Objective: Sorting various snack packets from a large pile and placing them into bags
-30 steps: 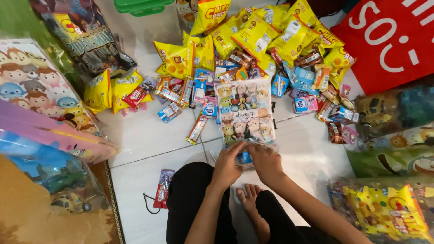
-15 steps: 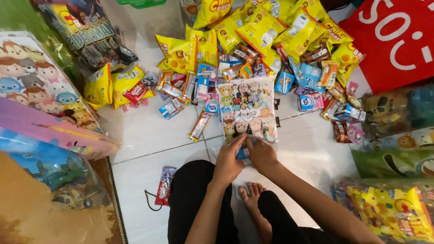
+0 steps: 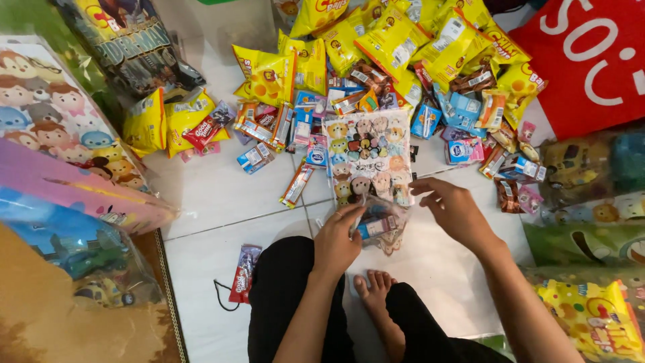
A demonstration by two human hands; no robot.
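Left hand [image 3: 338, 240]: fingers clamped on the mouth edge of the clear bag [image 3: 377, 225].
Right hand [image 3: 453, 212]: off the bag, fingers apart, empty, near the snack pile [image 3: 403, 74].
Bag: on the tile floor [image 3: 222, 195], before the knees, snacks inside.
Technique: judged best to hold the mouth wide and level while loading.

A small clear plastic goodie bag [image 3: 377, 225], printed with cartoon characters, lies on the white floor tiles at the person's 12 o'clock, just beyond the bare foot. It is crumpled, its mouth pinched at 9 o'clock by the left hand [image 3: 338, 242]. A blue-and-red snack packet shows through it.
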